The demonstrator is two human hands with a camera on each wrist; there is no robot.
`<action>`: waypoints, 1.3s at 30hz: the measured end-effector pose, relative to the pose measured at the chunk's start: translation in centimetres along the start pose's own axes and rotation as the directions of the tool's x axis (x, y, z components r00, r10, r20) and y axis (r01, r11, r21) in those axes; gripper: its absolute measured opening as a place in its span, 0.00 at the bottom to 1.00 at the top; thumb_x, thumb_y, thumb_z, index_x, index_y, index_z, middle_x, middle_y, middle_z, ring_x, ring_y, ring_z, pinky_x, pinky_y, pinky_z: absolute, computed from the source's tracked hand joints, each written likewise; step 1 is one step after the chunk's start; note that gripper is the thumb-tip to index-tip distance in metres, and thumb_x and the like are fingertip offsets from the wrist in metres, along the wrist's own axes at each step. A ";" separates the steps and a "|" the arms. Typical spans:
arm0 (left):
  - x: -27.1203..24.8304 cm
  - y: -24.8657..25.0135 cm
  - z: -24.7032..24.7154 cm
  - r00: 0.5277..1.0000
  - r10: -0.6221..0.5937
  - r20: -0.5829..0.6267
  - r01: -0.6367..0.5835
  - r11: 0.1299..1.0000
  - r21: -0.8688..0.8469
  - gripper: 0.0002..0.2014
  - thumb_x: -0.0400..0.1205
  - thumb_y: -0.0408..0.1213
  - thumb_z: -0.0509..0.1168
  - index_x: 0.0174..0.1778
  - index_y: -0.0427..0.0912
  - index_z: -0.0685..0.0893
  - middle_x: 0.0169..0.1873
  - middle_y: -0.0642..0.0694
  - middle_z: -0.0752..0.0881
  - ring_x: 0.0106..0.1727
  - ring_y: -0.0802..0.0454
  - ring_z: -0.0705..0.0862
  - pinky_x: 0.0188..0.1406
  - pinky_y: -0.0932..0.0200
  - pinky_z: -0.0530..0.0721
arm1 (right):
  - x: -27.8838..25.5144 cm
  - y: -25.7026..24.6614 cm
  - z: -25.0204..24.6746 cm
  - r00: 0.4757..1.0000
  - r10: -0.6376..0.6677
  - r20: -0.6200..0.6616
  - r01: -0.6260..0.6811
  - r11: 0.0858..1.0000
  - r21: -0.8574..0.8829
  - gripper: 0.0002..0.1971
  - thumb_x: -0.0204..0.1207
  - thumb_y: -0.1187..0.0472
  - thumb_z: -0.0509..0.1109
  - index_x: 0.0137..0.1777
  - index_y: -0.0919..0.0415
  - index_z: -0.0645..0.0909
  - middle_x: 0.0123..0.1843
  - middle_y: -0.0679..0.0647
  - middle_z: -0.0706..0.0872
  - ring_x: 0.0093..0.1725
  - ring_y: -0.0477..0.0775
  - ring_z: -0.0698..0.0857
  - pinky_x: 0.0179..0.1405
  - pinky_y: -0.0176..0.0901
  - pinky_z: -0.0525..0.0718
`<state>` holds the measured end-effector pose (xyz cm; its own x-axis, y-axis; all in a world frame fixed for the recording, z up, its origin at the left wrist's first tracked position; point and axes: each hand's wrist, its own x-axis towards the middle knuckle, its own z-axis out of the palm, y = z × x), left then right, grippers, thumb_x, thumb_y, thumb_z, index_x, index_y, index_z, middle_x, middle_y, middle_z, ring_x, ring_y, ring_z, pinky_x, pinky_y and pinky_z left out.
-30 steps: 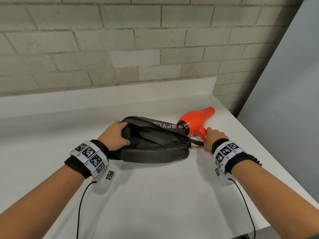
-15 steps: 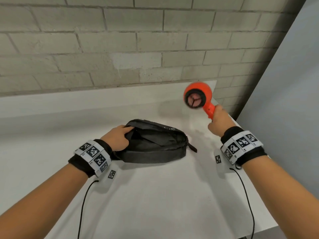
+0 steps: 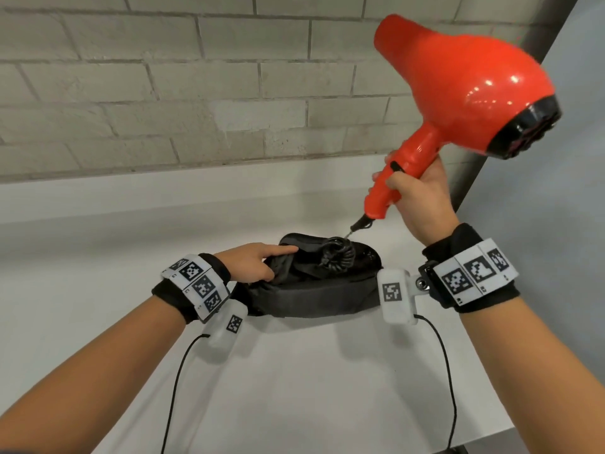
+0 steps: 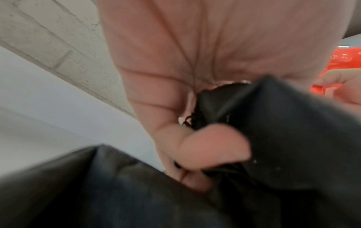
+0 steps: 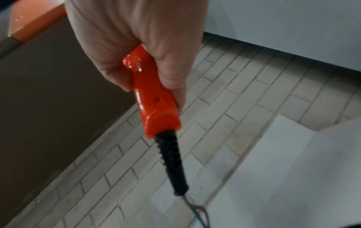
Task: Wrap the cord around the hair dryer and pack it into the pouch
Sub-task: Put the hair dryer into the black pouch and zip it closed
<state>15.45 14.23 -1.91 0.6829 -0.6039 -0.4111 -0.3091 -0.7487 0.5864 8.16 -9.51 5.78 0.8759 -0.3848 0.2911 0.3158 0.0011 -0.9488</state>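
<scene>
right hand clamps red hair dryer aloft, freeing coiled cord | left hand pinches black pouch mouth, seemingly holding it open

A white table is set against the brick wall. A black pouch is laid on it, toward the far middle.

Dryer above-right of pouch on table
</scene>
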 end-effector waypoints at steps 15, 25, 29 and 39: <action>0.7 1.0 -3.0 0.991 -0.068 -0.113 0.045 0.981 -0.191 0.40 0.68 0.27 0.60 0.73 0.66 0.64 0.67 0.43 0.77 0.62 0.41 0.80 0.64 0.42 0.81 | -1.4 5.8 0.1 0.897 0.276 0.346 -0.060 0.850 -0.524 0.12 0.65 0.78 0.69 0.39 0.60 0.76 0.36 0.58 0.80 0.36 0.51 0.80 0.41 0.42 0.80; 1.0 -0.3 -4.5 0.950 -0.201 -0.239 0.185 0.979 -0.087 0.24 0.78 0.26 0.56 0.72 0.42 0.68 0.63 0.35 0.79 0.55 0.37 0.82 0.43 0.52 0.87 | -1.3 6.2 -0.6 0.804 0.457 0.381 -0.159 0.782 -0.602 0.16 0.58 0.69 0.70 0.45 0.56 0.76 0.37 0.52 0.81 0.39 0.52 0.81 0.46 0.48 0.81; 1.3 -0.2 -5.4 0.930 -0.151 -0.336 0.134 0.988 -0.075 0.24 0.76 0.22 0.56 0.69 0.40 0.73 0.50 0.38 0.80 0.33 0.48 0.83 0.17 0.70 0.80 | -1.5 5.9 -0.2 0.780 0.478 0.403 -0.136 0.760 -0.636 0.14 0.65 0.78 0.67 0.38 0.57 0.74 0.32 0.51 0.77 0.34 0.49 0.78 0.38 0.41 0.77; 1.4 1.8 -5.2 0.690 0.192 -0.698 -0.203 0.977 0.069 0.21 0.75 0.19 0.56 0.57 0.39 0.86 0.56 0.37 0.84 0.58 0.43 0.81 0.58 0.65 0.73 | -1.7 6.9 -0.4 0.793 0.510 0.333 -0.137 0.682 -0.719 0.14 0.64 0.77 0.67 0.33 0.55 0.72 0.30 0.51 0.77 0.31 0.50 0.76 0.36 0.40 0.76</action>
<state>19.21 13.45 2.21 0.8736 -0.3700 0.3163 -0.4860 -0.6274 0.6085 8.73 -9.26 -1.30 0.9771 0.0025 -0.2128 -0.1672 -0.6100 -0.7746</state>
